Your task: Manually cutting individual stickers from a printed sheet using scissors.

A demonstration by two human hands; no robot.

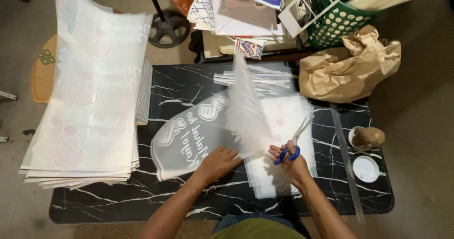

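Right hand (289,159), grip closed on blue-handled scissors (291,146), cuts a thin sheet (243,109); left hand (218,162) pins it, prob. light, floppy, best held near edge.

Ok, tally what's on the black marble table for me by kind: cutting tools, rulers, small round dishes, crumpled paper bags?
Blue-handled scissors, in the right hand: 1
Long clear plastic ruler: 1
Small round white dishes: 2, the upper one holding a brown lump
Crumpled brown paper bag: 1
Total: 5
The left hand presses on the translucent printed sheet.
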